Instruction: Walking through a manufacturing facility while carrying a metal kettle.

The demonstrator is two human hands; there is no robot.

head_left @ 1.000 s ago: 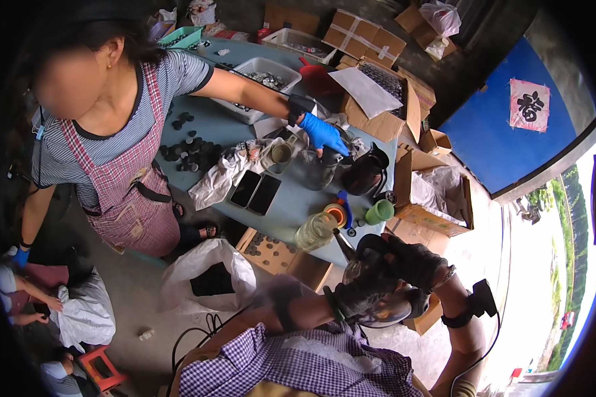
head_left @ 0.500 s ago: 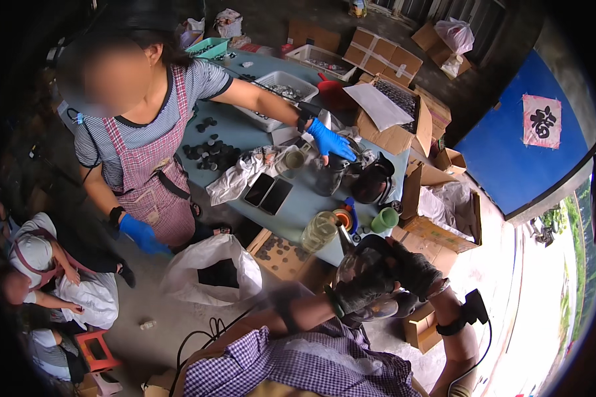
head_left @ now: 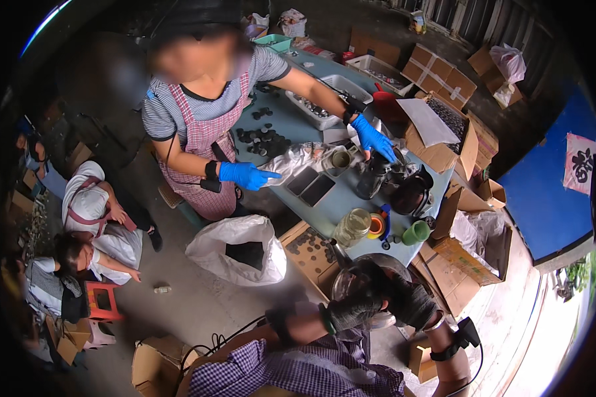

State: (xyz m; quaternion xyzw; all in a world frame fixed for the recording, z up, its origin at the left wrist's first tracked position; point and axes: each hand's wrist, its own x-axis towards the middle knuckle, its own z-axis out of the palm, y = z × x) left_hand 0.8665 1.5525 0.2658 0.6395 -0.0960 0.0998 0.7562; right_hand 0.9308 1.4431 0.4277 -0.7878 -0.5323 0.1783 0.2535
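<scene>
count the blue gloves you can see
2, both on the co-worker in the apron: one blue glove hovers by the near table edge, the other blue glove reaches toward the dark pots. Others may be hidden.

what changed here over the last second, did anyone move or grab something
The co-worker in blue gloves brought one gloved hand up from beside the apron onto the blue table; the other gloved hand stayed by the dark kettle. The wearer's left hand and right hand, in dark gloves, stayed together at the round metal pan. The white bag did not move.
</scene>
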